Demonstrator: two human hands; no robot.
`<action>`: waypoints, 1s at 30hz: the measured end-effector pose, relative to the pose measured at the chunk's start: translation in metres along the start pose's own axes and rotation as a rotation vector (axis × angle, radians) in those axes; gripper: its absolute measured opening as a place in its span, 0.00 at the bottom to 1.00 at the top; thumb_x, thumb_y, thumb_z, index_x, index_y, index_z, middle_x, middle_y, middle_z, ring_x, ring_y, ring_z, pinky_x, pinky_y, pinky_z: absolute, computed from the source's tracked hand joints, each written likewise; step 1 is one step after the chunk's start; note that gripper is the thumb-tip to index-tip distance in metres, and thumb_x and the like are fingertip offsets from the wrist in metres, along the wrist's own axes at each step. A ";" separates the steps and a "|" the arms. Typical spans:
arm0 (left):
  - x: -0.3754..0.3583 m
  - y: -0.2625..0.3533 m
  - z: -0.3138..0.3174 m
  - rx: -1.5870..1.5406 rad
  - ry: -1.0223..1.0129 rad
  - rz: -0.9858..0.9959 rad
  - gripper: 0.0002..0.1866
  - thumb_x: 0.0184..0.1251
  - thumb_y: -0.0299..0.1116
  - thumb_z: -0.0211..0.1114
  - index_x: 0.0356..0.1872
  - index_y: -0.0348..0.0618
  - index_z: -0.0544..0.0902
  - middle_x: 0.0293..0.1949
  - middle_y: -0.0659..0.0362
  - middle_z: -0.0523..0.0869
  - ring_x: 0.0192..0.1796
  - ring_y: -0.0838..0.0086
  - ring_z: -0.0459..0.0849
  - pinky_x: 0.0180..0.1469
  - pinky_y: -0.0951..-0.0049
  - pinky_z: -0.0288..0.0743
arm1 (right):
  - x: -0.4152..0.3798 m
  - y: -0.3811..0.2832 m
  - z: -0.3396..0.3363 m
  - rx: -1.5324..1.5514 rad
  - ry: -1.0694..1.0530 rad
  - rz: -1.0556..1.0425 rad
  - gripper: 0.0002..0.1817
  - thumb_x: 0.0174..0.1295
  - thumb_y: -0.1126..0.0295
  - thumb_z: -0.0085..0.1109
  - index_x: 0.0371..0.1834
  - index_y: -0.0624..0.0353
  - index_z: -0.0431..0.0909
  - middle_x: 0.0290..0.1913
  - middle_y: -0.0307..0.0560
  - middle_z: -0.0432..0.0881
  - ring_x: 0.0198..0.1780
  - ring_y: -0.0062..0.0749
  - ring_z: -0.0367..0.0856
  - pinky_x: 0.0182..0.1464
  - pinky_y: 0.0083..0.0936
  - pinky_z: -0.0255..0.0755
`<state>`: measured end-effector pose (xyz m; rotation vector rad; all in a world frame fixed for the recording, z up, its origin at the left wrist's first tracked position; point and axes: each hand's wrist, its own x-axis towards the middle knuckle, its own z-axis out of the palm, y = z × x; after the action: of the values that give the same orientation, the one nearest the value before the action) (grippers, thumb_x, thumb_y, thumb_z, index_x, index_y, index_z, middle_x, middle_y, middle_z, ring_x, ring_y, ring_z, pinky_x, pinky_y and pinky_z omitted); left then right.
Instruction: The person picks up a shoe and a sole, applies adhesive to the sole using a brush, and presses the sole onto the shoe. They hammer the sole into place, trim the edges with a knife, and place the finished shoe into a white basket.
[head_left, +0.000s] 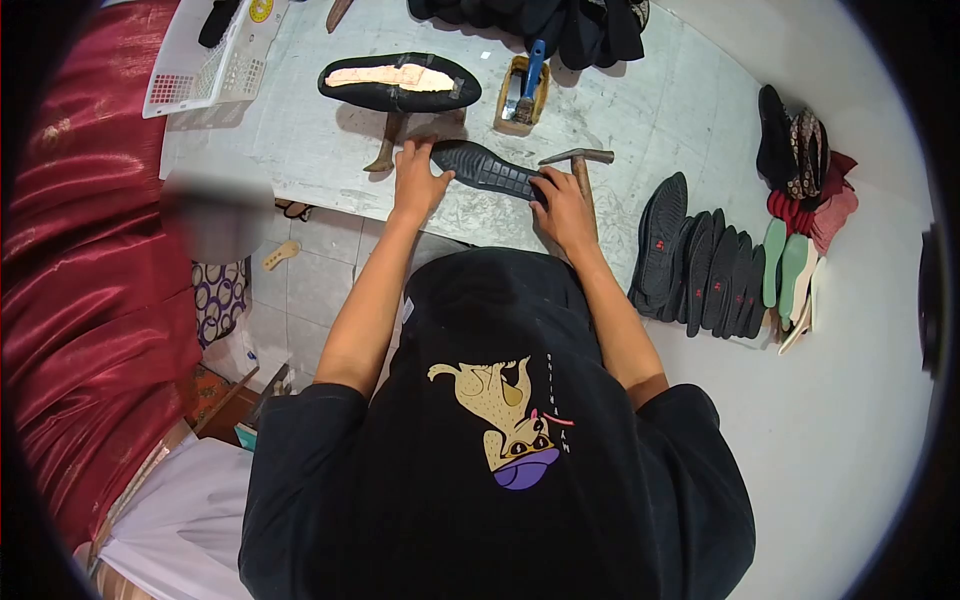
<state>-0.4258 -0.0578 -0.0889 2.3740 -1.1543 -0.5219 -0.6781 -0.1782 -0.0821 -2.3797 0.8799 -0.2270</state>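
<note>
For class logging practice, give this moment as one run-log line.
left hand: holds sole's left end | right hand: holds its right end | sole: tread up on table | hammer: beside right hand | shoe: upturned

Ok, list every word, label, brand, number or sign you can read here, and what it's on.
No text reads with certainty.
Black T-shirt: small white lettering beside the dog print, upside down here, too small to read surely.
Standing dark soles: small red marks, too small to read.
White basket: round yellow sticker, cut by the picture edge, too blurred to read.
Held black sole: tread pattern, no readable text.
</note>
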 end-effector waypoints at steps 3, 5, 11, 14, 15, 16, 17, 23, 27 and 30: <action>0.002 -0.009 0.012 0.011 0.085 0.071 0.38 0.47 0.30 0.85 0.65 0.38 0.81 0.58 0.45 0.80 0.62 0.47 0.79 0.67 0.55 0.74 | -0.001 -0.001 -0.001 0.007 -0.003 0.014 0.24 0.56 0.72 0.74 0.58 0.58 0.85 0.65 0.49 0.80 0.67 0.48 0.75 0.72 0.39 0.69; 0.003 -0.016 0.016 -0.027 0.083 0.073 0.37 0.47 0.29 0.85 0.63 0.38 0.82 0.58 0.45 0.80 0.62 0.47 0.79 0.67 0.55 0.74 | -0.001 -0.003 -0.005 -0.009 0.000 0.011 0.23 0.56 0.75 0.73 0.57 0.58 0.85 0.65 0.50 0.80 0.67 0.50 0.75 0.70 0.40 0.72; 0.012 -0.027 0.023 -0.093 -0.020 -0.057 0.27 0.49 0.24 0.83 0.54 0.37 0.86 0.49 0.56 0.82 0.42 0.74 0.82 0.45 0.71 0.79 | -0.010 0.000 -0.013 0.005 0.008 0.014 0.22 0.54 0.73 0.71 0.54 0.60 0.86 0.61 0.51 0.81 0.65 0.51 0.76 0.69 0.40 0.71; 0.025 -0.043 0.033 -0.404 -0.150 -0.149 0.18 0.59 0.19 0.76 0.51 0.38 0.85 0.47 0.61 0.80 0.37 0.78 0.83 0.40 0.75 0.84 | -0.022 -0.005 -0.026 0.060 0.059 0.060 0.22 0.50 0.73 0.69 0.52 0.61 0.87 0.59 0.51 0.81 0.63 0.51 0.76 0.67 0.40 0.73; 0.026 -0.022 0.024 -0.405 -0.172 -0.128 0.18 0.59 0.19 0.76 0.51 0.38 0.85 0.47 0.61 0.80 0.37 0.78 0.83 0.40 0.75 0.84 | -0.029 -0.007 -0.035 0.088 0.118 0.075 0.22 0.48 0.73 0.69 0.50 0.62 0.87 0.58 0.51 0.82 0.62 0.51 0.76 0.66 0.40 0.74; 0.023 0.011 0.002 -0.580 -0.278 -0.193 0.17 0.61 0.19 0.75 0.51 0.38 0.85 0.49 0.61 0.80 0.39 0.77 0.84 0.41 0.75 0.85 | -0.040 -0.004 -0.043 0.112 0.182 0.102 0.22 0.46 0.73 0.69 0.49 0.62 0.86 0.57 0.51 0.82 0.61 0.52 0.76 0.65 0.41 0.75; 0.021 0.035 -0.008 -0.753 -0.384 -0.265 0.16 0.63 0.19 0.73 0.52 0.38 0.85 0.50 0.60 0.80 0.41 0.76 0.86 0.41 0.76 0.86 | -0.056 -0.001 -0.049 0.107 0.192 0.127 0.22 0.46 0.73 0.69 0.49 0.62 0.86 0.57 0.51 0.82 0.61 0.52 0.76 0.65 0.41 0.75; 0.034 0.165 0.031 -1.011 -0.729 -0.127 0.16 0.71 0.24 0.69 0.58 0.41 0.84 0.58 0.56 0.83 0.53 0.75 0.85 0.54 0.75 0.84 | -0.141 0.033 -0.091 0.017 0.571 0.357 0.22 0.48 0.76 0.69 0.51 0.60 0.87 0.56 0.52 0.85 0.57 0.52 0.80 0.61 0.40 0.76; 0.049 0.247 0.092 -1.248 -1.011 -0.249 0.11 0.76 0.26 0.65 0.53 0.31 0.84 0.53 0.53 0.86 0.57 0.69 0.85 0.65 0.74 0.81 | -0.207 0.066 -0.097 0.239 0.776 0.499 0.18 0.59 0.75 0.70 0.54 0.62 0.87 0.47 0.49 0.87 0.45 0.40 0.86 0.54 0.33 0.80; 0.042 0.306 0.138 -1.282 -1.191 -0.203 0.13 0.76 0.25 0.65 0.55 0.28 0.83 0.54 0.51 0.86 0.58 0.67 0.85 0.67 0.69 0.83 | -0.240 0.087 -0.092 0.439 0.839 0.940 0.16 0.69 0.72 0.68 0.57 0.65 0.85 0.41 0.43 0.86 0.38 0.27 0.86 0.47 0.26 0.81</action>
<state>-0.6671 -0.2911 -0.0433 0.9164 -0.5084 -2.0928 -0.9403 -0.1205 -0.0477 -1.2220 1.9581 -0.9308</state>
